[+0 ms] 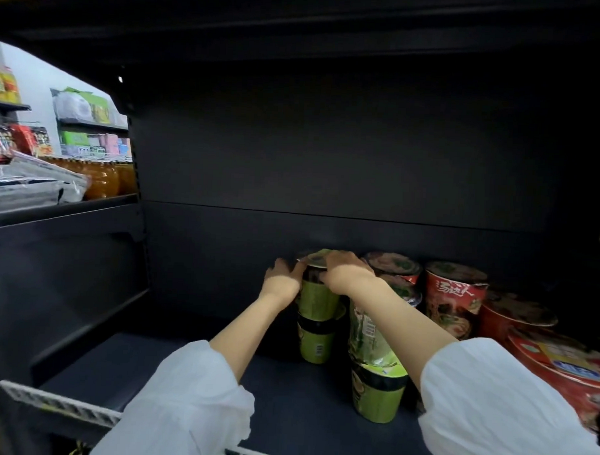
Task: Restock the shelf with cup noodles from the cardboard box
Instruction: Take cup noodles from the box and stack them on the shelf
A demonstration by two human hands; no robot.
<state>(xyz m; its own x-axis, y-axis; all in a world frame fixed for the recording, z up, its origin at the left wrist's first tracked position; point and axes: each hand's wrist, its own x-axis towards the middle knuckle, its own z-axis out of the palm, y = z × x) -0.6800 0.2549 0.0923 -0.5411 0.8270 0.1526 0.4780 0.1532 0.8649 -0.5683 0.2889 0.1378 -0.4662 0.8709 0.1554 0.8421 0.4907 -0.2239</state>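
From the head view, we held the upper green cup noodle [318, 296] between us at the back of the dark shelf [285, 414]: our left hand [283, 277] wrapped its side, our right hand [346, 271] curled over its lid. It sat stacked on another green cup [316, 342]; red cups [454, 297] stood just right of our right hand.

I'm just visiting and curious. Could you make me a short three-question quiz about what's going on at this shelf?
1. True or false: both hands are on the same green cup.
2. That cup sits on: A) the bare shelf B) another green cup C) a red cup.
3. What colour are the cups to the right of the green ones?

Key
1. True: the left hand and right hand grip the top green cup.
2. B: it sits on the lower green cup.
3. Red: the red cups.
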